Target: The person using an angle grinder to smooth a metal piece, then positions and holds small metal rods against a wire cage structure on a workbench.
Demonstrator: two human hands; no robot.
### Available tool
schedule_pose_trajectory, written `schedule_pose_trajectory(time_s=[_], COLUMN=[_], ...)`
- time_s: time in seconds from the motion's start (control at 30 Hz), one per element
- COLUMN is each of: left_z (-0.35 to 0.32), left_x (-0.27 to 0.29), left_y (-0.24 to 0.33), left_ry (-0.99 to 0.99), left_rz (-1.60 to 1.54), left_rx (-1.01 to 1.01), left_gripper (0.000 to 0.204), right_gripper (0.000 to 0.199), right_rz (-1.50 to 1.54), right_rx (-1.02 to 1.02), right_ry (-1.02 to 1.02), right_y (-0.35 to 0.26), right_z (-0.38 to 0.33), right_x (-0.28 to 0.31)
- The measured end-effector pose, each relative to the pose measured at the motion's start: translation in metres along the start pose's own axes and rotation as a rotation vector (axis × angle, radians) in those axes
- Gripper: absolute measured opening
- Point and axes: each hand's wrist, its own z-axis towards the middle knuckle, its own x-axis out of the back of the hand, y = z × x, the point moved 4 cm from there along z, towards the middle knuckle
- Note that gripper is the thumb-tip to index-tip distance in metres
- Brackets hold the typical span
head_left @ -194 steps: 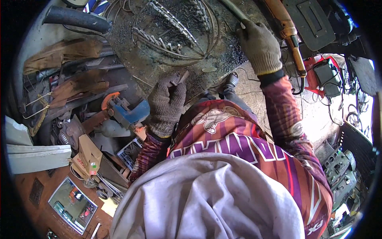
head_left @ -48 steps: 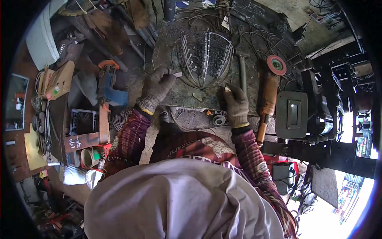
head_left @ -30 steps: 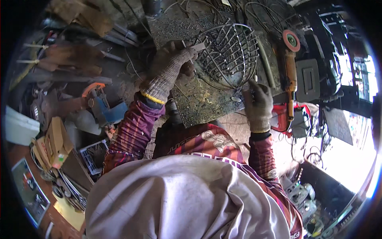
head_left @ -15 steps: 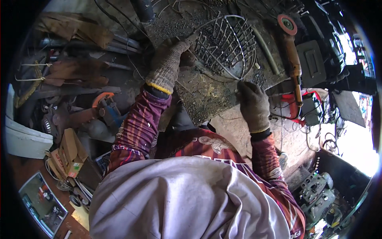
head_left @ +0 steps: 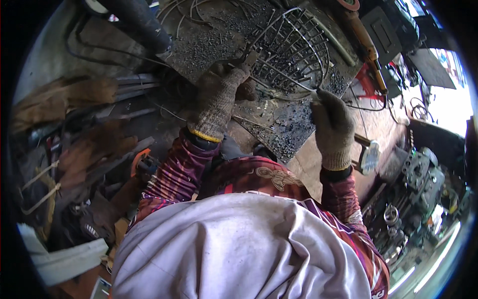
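Head view: I log one wire frame (head_left: 304, 40), tabletop's (head_left: 256, 132) right edge, long axis leading away from my right hand (head_left: 334, 119), fingers curled at its near tip, hold unclear; left hand (head_left: 219, 94) pinching flat metal piece (head_left: 250, 59).

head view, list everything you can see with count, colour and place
worktable: one, dark, top centre
rod frame: one, grey, on the worktable
flat piece: one, brownish, frame's left side
pipe: one, greyish, right of frame
angle grinder: one, orange, upper right
thick cylinder: one, dark, upper left
machine parts: several, grey, lower right
panel: at least one, white, lower left
cloth: one, pale, lower centre
left hand: one, grey-gloved, fingers on flat piece
right hand: one, grey-gloved, at frame's near tip
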Motion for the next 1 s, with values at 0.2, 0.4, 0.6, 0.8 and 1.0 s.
schedule_pose_trajectory(time_s=[0.2, 0.4, 0.6, 0.8, 1.0], left_z=[0.003, 0.002, 0.005, 0.002, 0.006], left_x=[0.008, 0.005, 0.009, 0.006, 0.007], left_y=[0.009, 0.016, 0.018, 0.033, 0.027], left_ry=[-0.141, -0.159, -0.228, -0.219, -0.274], left_rz=[-0.052, 0.0, 0.01, 0.078, 0.031], left_rx=[0.026, 0.136, 0.14, 0.173, 0.14], left_gripper=[0.025, 0.031, 0.034, 0.028, 0.032], right_gripper=[0.023, 0.02, 0.018, 0.02, 0.023], right_rz=[0.297, -0.116, -0.413, -0.536, -0.52], right_rx=[-0.285, -0.023, 0.133, 0.182, 0.161], right_ry=[0.023, 0.084, 0.078, 0.066, 0.088], right_y=[-0.049, -0.067, -0.089, -0.096, -0.101], right_z=[0.005, 0.019, 0.029, 0.031, 0.033], right_x=[-0.059, -0.086, -0.103, -0.108, -0.107])
